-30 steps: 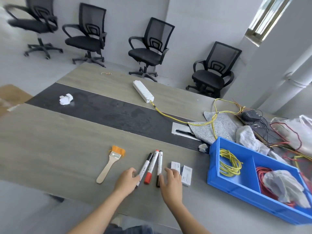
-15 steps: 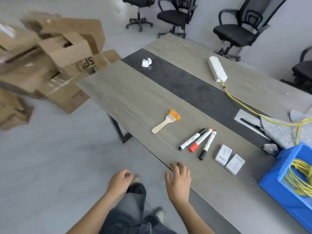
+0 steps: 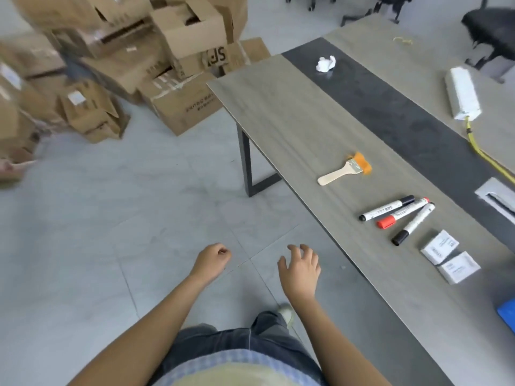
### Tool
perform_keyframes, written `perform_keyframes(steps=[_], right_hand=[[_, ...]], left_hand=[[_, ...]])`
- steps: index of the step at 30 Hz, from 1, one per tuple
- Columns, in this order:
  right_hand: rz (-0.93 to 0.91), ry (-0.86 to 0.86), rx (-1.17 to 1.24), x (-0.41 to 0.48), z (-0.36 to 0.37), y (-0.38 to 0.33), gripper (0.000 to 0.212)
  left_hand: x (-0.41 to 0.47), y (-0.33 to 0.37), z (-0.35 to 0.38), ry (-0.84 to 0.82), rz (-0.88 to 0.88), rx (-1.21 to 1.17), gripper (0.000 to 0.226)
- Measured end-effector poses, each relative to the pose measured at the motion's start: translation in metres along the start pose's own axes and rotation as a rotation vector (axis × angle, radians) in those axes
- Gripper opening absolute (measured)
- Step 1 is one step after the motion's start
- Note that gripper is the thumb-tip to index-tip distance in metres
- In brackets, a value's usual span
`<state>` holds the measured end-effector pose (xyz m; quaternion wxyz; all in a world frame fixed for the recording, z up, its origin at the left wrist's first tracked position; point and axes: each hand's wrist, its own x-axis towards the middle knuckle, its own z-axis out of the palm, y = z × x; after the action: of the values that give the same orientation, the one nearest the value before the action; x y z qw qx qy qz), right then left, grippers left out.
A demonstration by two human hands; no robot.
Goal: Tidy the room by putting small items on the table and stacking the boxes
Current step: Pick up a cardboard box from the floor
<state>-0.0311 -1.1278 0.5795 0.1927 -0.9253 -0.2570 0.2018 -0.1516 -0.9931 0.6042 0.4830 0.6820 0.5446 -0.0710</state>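
The cardboard boxes [image 3: 178, 79] lie in a loose heap on the floor beyond the table's [image 3: 278, 121] far left corner. Some are tipped and some have their flaps open, so the stacking looks not yet begun.

The small items lie in a row along the table's near edge, likely grouped there to be off the floor and easy to find. The brush [image 3: 344, 169] lies nearest the left end of that edge, with its handle pointing at the edge. Next come three markers [image 3: 398, 217], side by side and touching. After them are two small white packs [image 3: 448, 259], touching each other. A crumpled paper [image 3: 325, 64] sits on the dark middle strip near the far left end.

Both hands hang over the floor, off the table's near edge. The right hand [image 3: 301, 267] is relaxed with its fingers spread, and the left hand [image 3: 211, 260] is loosely curled; neither holds anything that I can see. The boxes lie well ahead and to the left of both hands. The markers are near the right hand, to its right.
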Motion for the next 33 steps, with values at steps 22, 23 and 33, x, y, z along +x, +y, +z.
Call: perform_keyframes(steps=[22, 23, 33], right_hand=[[-0.573, -0.338, -0.262, -0.119, 0.158, -0.275, 0.044], [-0.602, -0.335, -0.279, -0.12, 0.162, -0.285, 0.044], [-0.836, -0.412, -0.285, -0.085, 0.223, -0.421, 0.043]], left_hand=[[-0.081, -0.282, -0.242, 0.551, -0.252, -0.691, 0.016], [-0.081, -0.289, -0.246, 0.563, -0.266, -0.717, 0.016], [-0.057, -0.327, -0.33, 0.766, -0.325, -0.838, 0.017]])
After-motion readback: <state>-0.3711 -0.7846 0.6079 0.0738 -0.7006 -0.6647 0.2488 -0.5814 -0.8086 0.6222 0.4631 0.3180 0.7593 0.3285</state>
